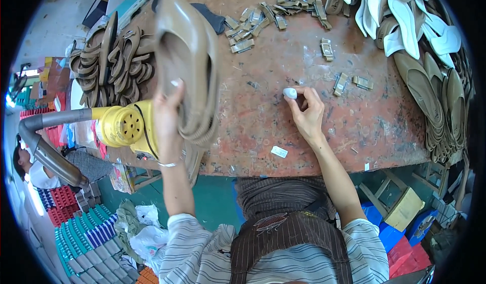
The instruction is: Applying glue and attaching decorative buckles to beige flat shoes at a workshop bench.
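Observation:
On the left, my left hand [168, 114] is closed around a tan slip-on shoe [190, 30], raised over the table with its toe pointing away. Motion smears the shoe, and I cannot tell whether a second one is stacked against it. My right hand [310, 112] pinches a small white rounded piece [290, 92] between thumb and fingertips, just above the tabletop. Beyond and to the right of that hand lie tan bow-shaped trims [340, 84], a few apart and the others heaped farther back.
Stacked tan shoe uppers [114, 66] fill the table's far left, near a yellow machine with a grey pipe [120, 126]. White insoles [402, 20] and more tan uppers [430, 101] pile along the right edge. A small white label [279, 152] lies near the front of the worn table [253, 132].

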A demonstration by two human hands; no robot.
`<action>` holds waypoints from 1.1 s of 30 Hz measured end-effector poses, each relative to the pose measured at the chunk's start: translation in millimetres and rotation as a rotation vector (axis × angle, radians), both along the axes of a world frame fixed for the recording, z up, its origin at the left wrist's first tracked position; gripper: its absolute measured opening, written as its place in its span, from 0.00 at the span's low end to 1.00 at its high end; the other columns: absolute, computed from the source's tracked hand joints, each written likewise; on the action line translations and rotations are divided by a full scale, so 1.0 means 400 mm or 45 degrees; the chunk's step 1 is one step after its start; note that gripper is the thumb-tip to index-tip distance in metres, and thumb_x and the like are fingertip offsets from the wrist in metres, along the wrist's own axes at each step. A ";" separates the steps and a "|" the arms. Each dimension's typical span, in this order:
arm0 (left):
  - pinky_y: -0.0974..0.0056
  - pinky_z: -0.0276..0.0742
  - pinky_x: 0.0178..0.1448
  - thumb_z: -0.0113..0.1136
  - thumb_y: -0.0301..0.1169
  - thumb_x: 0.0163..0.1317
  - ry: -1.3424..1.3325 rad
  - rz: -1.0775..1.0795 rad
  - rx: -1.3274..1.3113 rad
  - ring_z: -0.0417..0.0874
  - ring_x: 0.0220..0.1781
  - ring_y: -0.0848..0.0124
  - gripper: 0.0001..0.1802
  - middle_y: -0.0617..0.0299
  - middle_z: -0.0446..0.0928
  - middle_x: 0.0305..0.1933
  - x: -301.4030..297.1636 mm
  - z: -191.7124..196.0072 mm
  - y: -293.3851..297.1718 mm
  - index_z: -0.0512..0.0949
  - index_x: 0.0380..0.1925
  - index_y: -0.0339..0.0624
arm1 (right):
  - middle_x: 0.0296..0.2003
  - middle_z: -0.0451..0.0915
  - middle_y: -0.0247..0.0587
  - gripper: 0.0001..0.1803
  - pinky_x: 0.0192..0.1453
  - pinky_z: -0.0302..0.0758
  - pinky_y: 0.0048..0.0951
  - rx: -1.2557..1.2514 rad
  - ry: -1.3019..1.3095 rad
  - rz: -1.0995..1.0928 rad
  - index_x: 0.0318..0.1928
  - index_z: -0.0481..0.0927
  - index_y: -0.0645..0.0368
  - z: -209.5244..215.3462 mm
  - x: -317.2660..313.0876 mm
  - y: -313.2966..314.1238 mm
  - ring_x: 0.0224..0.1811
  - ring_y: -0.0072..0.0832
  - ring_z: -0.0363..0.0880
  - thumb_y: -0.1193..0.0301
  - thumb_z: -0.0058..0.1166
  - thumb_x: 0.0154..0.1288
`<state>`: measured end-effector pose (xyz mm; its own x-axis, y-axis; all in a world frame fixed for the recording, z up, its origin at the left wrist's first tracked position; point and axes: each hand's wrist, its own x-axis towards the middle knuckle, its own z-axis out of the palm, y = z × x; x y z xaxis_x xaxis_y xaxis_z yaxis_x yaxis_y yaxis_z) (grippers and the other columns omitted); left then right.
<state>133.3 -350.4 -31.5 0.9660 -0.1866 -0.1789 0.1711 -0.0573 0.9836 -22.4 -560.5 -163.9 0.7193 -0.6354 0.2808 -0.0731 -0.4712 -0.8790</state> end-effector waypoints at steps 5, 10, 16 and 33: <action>0.64 0.71 0.57 0.51 0.34 0.70 0.033 0.078 0.395 0.79 0.50 0.69 0.19 0.59 0.80 0.50 -0.130 -0.278 0.119 0.74 0.55 0.33 | 0.28 0.78 0.37 0.07 0.30 0.69 0.27 0.116 0.050 0.033 0.35 0.81 0.60 0.003 0.004 0.002 0.28 0.28 0.73 0.75 0.63 0.55; 0.57 0.64 0.63 0.48 0.36 0.70 -0.445 -0.076 1.131 0.72 0.59 0.54 0.19 0.48 0.74 0.56 -0.130 -0.195 0.083 0.76 0.52 0.31 | 0.33 0.79 0.34 0.09 0.27 0.67 0.20 0.046 -0.012 0.002 0.40 0.81 0.62 -0.021 0.002 -0.010 0.26 0.17 0.71 0.75 0.63 0.57; 0.61 0.66 0.58 0.52 0.32 0.69 -1.016 0.296 0.726 0.72 0.48 0.62 0.16 0.56 0.75 0.46 -0.127 -0.172 0.050 0.76 0.50 0.32 | 0.33 0.81 0.36 0.09 0.35 0.73 0.23 0.375 -0.024 0.066 0.39 0.80 0.61 -0.023 -0.014 -0.023 0.31 0.19 0.76 0.74 0.62 0.58; 0.65 0.74 0.55 0.53 0.26 0.68 -0.222 -0.151 0.497 0.80 0.49 0.71 0.15 0.50 0.82 0.46 -0.397 -0.189 0.085 0.76 0.51 0.28 | 0.44 0.84 0.40 0.11 0.49 0.76 0.25 0.572 -0.099 0.126 0.46 0.78 0.64 0.046 -0.231 -0.042 0.45 0.23 0.81 0.78 0.59 0.62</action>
